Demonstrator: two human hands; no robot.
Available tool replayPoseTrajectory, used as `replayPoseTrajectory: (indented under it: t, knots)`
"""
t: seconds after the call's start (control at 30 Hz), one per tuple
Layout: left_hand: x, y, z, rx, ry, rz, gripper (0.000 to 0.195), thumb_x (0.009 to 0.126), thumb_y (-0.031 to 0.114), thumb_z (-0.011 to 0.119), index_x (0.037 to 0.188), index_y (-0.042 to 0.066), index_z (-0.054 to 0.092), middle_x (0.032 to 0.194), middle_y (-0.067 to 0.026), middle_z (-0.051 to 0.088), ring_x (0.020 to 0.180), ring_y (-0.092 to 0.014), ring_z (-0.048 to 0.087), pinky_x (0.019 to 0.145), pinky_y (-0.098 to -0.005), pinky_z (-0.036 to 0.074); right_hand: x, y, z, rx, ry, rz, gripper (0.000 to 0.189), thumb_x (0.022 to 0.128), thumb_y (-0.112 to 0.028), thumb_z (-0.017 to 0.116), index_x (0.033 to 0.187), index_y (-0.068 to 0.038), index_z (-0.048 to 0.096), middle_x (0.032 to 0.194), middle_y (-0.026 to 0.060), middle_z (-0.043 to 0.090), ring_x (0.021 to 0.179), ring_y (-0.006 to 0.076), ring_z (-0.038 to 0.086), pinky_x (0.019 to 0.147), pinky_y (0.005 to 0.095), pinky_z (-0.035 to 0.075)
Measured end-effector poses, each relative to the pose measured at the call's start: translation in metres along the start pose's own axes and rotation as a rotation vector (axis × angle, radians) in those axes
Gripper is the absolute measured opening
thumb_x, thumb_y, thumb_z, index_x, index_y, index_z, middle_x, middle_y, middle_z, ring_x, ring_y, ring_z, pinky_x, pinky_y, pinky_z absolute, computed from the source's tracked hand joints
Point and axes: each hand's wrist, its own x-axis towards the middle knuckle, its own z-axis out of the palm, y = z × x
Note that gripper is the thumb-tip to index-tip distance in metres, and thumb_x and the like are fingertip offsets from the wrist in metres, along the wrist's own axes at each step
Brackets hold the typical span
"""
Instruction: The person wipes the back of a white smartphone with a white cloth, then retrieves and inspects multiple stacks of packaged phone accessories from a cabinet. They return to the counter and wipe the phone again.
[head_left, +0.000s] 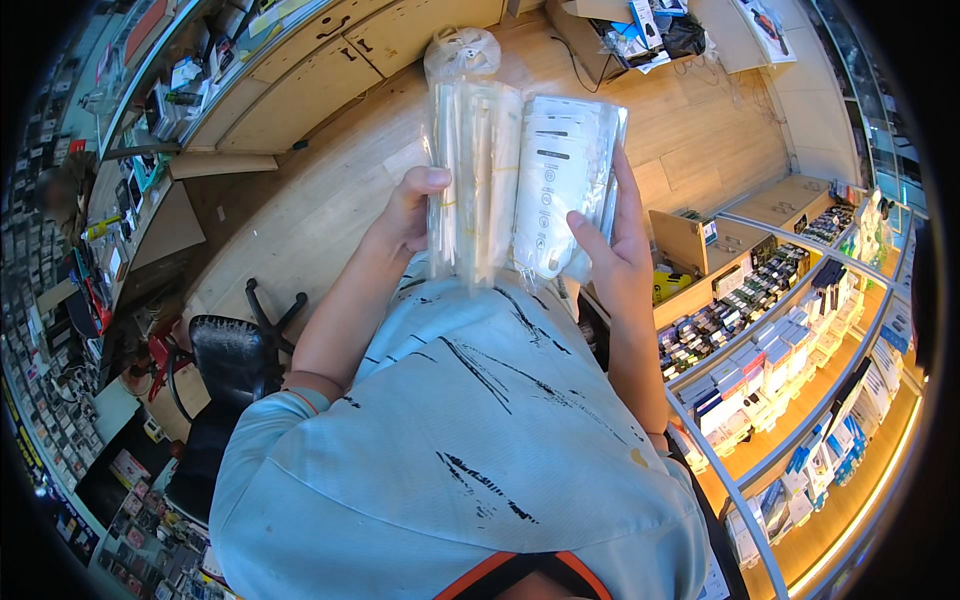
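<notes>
My left hand (409, 210) grips the left edge of a bundle of clear plastic packets (480, 187), its thumb on the front and a thin yellow band round the bundle. In my right hand (619, 240) is a second stack of white printed packages in clear plastic (559, 187), the thumb resting on its face and the fingers behind its right side. Both stacks stand upright side by side before my chest, their edges close together. Small icons and writing show on the right stack. The fingers behind each stack are partly hidden.
A lit glass display case (750, 465) with boxed goods curves along the right. Behind lie a knotted plastic bag (463, 52) and an open cardboard box (592, 45) of packages. A black office chair (229, 360) stands left, near wooden cabinets (315, 82) and a cluttered counter.
</notes>
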Motion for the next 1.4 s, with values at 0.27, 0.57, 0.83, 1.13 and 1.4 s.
replayPoseTrajectory:
  t: [0.27,0.57,0.83,1.13,1.4]
  knots:
    - [0.005,0.004,0.010,0.102,-0.117,-0.081,0.087,0.086,0.039,0.072,0.159,0.000,0.044,0.150,-0.0192,0.061,0.133,-0.029,0.064,0.115,-0.0445,0.052,0.001,-0.010,0.019,-0.170,-0.015,0.012,0.100,0.093,-0.013,0.080,0.171,-0.002,0.019,0.166,0.0222,0.040,0.151,0.0291,0.045,0.123,0.0428,0.038]
    - [-0.002,-0.001,-0.007,-0.008,0.016,-0.011,0.085,0.086,0.044,0.068,0.156,0.000,0.049,0.142,-0.0216,0.067,0.122,-0.031,0.072,0.106,-0.0459,0.059,0.005,0.000,0.003,0.023,0.024,0.090,0.088,0.089,0.010,0.055,0.170,0.000,0.023,0.169,0.0214,0.037,0.153,0.0278,0.043,0.125,0.0405,0.036]
    - [-0.002,0.005,0.000,0.008,-0.008,-0.001,0.087,0.086,0.043,0.069,0.158,0.000,0.047,0.146,-0.0217,0.064,0.126,-0.031,0.070,0.110,-0.0458,0.057,0.007,-0.006,0.013,-0.003,0.041,0.118,0.094,0.091,-0.002,0.075,0.170,0.001,0.023,0.166,0.0234,0.040,0.152,0.0294,0.045,0.124,0.0424,0.038]
    - [-0.001,0.007,0.005,0.057,-0.045,-0.018,0.089,0.086,0.042,0.069,0.160,0.000,0.043,0.149,-0.0221,0.061,0.130,-0.033,0.067,0.113,-0.0462,0.054,0.009,-0.003,0.028,-0.263,-0.023,-0.001,0.142,0.068,-0.032,0.105,0.171,0.001,0.012,0.162,0.0230,0.045,0.148,0.0312,0.049,0.120,0.0441,0.044]
    - [-0.001,0.007,-0.005,0.021,-0.067,-0.036,0.088,0.086,0.039,0.069,0.160,0.000,0.042,0.151,-0.0225,0.060,0.133,-0.033,0.065,0.115,-0.0468,0.052,0.006,-0.017,0.042,-0.438,-0.027,0.025,0.146,0.065,-0.030,0.105,0.170,0.003,0.009,0.164,0.0257,0.042,0.150,0.0328,0.046,0.123,0.0431,0.041]
